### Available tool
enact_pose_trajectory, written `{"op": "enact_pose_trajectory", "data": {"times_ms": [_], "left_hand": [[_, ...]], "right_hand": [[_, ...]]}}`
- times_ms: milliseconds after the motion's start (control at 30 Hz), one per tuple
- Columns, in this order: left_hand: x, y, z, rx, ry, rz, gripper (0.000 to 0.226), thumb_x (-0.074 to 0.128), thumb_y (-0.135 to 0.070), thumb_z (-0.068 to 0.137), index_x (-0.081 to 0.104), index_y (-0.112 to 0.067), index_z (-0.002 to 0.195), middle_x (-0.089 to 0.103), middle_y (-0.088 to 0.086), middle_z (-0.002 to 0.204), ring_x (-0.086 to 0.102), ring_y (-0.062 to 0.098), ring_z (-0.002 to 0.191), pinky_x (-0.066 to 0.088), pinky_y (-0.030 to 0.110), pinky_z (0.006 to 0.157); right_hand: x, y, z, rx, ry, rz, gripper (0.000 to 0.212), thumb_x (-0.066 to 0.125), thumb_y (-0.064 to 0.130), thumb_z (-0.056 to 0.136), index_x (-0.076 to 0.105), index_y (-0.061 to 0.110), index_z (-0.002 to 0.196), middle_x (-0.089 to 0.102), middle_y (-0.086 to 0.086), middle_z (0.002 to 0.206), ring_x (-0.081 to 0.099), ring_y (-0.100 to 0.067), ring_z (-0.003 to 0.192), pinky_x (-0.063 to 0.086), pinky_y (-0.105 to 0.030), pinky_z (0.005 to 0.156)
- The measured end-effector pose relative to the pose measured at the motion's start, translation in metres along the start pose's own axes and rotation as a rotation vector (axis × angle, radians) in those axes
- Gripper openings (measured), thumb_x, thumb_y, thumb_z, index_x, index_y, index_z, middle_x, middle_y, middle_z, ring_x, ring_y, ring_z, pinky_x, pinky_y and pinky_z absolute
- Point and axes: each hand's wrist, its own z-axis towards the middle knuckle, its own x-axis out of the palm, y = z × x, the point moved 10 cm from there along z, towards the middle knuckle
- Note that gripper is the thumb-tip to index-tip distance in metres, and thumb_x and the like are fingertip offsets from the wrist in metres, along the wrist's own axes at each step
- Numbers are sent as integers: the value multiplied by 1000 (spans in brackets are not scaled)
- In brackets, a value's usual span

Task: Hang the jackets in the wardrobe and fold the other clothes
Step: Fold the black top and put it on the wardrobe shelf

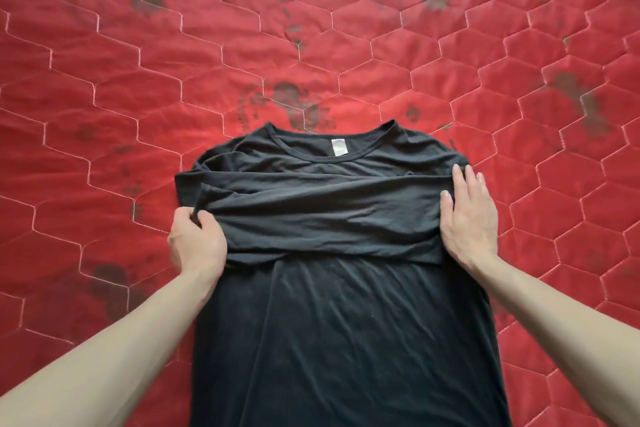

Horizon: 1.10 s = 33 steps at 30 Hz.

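A black shirt (339, 305) lies flat on a red quilt (104, 80), neck hole away from the person, its sleeves folded across the chest. The left hand (195, 243) pinches a fold at the shirt's left side. The right hand (469, 215) rests flat with straight fingers on the right side.

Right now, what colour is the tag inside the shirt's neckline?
White, against the black shirt; the tag shows in the head view.
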Motion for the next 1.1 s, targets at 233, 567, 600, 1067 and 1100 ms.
{"op": "enact_pose_trajectory", "data": {"times_ms": [233,567,600,1067,1100], "left_hand": [[-8,-32,-27,338,-180,211,29,56,-18,96,53,-7,123,52,23,130,47,43,124,35,52,100],[95,-7,-112,1005,225,712,64,33,-43,106,24,-21,166,19,9,173,15,32,160,19,59,126],[93,-2,-114,977,218,715,66,32,-44,106,19,-22,167,14,8,174,11,31,161,16,59,127],[18,190,-261,1264,407,843,71,43,-46,101,23,-25,166,15,10,174,13,35,161,24,67,120],[11,199,-271,1267,407,855,71,43,-47,101,24,-27,166,16,10,174,14,36,160,23,71,119]], "right_hand": [[23,60,-45,-378,-75,-133,58,39,38,108,35,19,163,25,-7,172,19,-26,160,23,-55,126],[64,76,-62,-392,-61,-102,61,35,47,107,30,26,165,20,0,174,7,-23,162,15,-52,129],[62,74,-64,-397,-63,-95,61,35,46,107,29,26,165,19,0,174,8,-23,162,15,-52,129],[68,-53,-265,-200,22,-141,65,32,46,105,28,21,165,18,-6,174,14,-28,161,27,-59,123],[67,-62,-277,-177,27,-160,67,31,47,104,27,20,165,16,-7,174,14,-30,161,28,-60,123]]}}
